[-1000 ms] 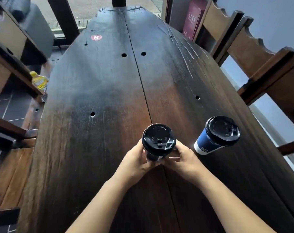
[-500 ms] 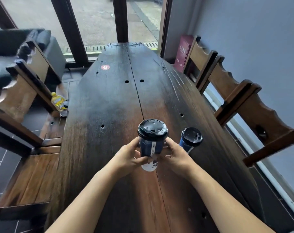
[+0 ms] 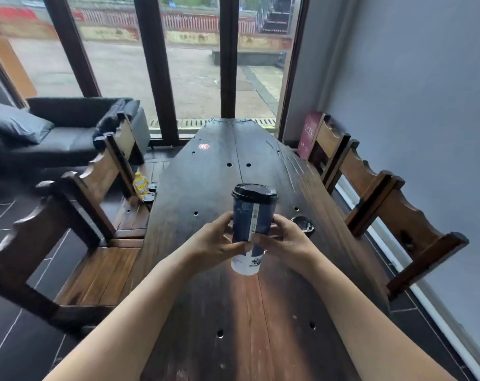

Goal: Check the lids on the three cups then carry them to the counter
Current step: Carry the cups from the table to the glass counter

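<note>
A tall blue paper cup (image 3: 251,221) with a black lid and a white base is held upright above the dark wooden table (image 3: 206,193). My left hand (image 3: 215,243) wraps its left side and my right hand (image 3: 284,242) wraps its right side, thumbs meeting on the front. A second cup (image 3: 304,226) with a black lid stands on the table just behind my right hand, mostly hidden by it. I see no third cup.
Wooden high-backed chairs line the left (image 3: 77,215) and right (image 3: 384,204) sides of the table. A yellow bottle (image 3: 140,185) sits on the left bench seat. A black sofa (image 3: 63,133) and tall windows lie beyond. A grey wall is at right.
The cup has risen off the table in both hands. The view has tilted up and pulled back, so the windows and sofa now show and the second cup looks smaller.
</note>
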`<action>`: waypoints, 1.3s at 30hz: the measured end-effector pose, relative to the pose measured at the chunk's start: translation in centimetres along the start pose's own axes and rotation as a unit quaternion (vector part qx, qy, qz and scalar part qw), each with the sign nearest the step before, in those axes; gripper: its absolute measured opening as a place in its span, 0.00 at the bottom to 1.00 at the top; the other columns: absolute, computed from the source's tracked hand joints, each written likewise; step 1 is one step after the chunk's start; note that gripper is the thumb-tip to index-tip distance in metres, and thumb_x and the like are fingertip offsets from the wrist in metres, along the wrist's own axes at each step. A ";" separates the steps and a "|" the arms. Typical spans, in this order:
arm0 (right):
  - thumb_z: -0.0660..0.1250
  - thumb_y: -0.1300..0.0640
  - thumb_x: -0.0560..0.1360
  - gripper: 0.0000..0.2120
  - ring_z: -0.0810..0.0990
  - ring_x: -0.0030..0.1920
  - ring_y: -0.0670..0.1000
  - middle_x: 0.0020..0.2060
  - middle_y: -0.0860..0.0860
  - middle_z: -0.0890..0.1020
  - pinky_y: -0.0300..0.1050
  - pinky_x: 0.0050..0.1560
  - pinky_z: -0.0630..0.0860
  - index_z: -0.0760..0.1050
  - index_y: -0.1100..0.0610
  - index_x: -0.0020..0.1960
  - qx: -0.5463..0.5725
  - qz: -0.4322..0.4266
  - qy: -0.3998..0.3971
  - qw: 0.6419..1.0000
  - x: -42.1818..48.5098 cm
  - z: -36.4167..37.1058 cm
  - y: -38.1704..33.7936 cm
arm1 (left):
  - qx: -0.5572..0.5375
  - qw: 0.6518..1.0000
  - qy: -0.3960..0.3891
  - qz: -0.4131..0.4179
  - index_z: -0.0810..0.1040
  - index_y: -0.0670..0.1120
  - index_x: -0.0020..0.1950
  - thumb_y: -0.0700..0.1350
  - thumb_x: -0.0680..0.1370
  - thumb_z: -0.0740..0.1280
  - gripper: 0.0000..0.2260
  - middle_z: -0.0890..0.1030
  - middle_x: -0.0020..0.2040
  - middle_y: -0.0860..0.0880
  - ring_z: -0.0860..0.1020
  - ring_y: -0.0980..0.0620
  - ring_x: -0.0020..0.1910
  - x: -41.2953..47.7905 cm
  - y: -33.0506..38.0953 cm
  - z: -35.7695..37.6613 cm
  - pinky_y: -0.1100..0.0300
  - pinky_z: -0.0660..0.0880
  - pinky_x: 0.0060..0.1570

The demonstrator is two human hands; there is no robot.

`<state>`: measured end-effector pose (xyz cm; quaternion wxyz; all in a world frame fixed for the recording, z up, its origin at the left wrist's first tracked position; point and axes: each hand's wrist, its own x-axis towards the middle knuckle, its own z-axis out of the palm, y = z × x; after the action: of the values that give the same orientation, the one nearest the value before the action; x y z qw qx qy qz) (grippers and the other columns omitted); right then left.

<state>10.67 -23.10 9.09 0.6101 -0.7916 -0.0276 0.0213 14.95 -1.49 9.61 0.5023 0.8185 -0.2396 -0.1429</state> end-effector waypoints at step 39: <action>0.76 0.45 0.69 0.26 0.79 0.45 0.56 0.49 0.65 0.84 0.60 0.48 0.76 0.76 0.54 0.63 -0.046 -0.195 -0.879 0.432 -36.6 99.7 -27.0 | -0.034 0.411 0.811 -0.415 0.72 0.53 0.71 0.57 0.71 0.77 0.31 0.83 0.60 0.55 0.83 0.55 0.57 -93.5 -10.5 -19.3 0.46 0.80 0.62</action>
<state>-33.04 77.36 9.79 0.2064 -0.3457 -0.7041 0.5849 -52.24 67.12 8.35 0.3692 0.5349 0.6531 0.3886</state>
